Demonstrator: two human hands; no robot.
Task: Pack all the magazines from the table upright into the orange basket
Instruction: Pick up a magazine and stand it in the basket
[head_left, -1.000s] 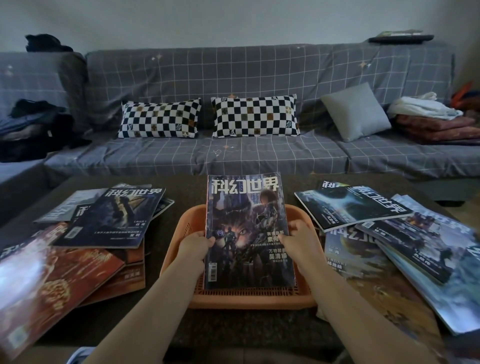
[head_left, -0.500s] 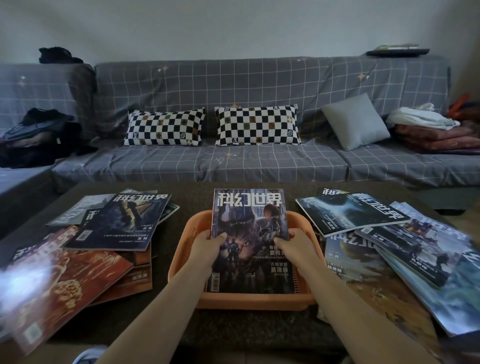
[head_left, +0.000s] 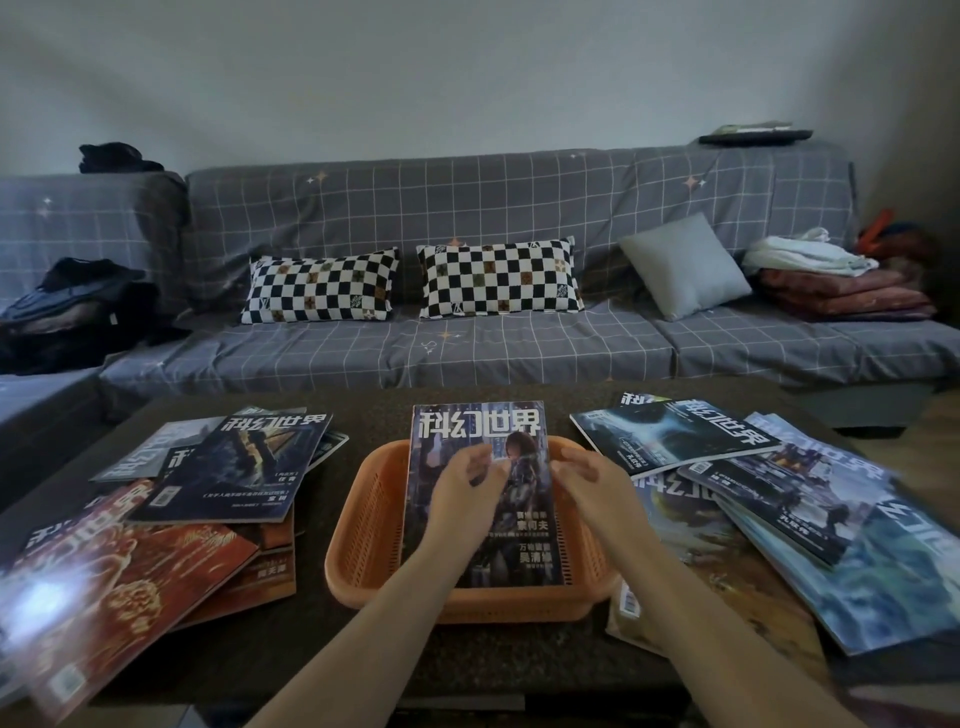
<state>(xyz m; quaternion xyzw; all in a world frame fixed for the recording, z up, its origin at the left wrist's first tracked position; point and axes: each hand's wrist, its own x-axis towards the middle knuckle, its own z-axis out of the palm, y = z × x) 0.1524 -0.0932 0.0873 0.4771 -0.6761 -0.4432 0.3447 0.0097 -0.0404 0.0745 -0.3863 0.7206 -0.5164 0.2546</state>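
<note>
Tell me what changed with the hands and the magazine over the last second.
Both hands let go of the magazine: the left hand and right hand left its side edges and now hover open in front of its cover. The magazine stayed standing in the orange basket. The piles on the table did not shift.

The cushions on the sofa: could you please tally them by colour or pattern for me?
Checkered cushions: 2
Plain grey cushion: 1
Total: 3
</note>
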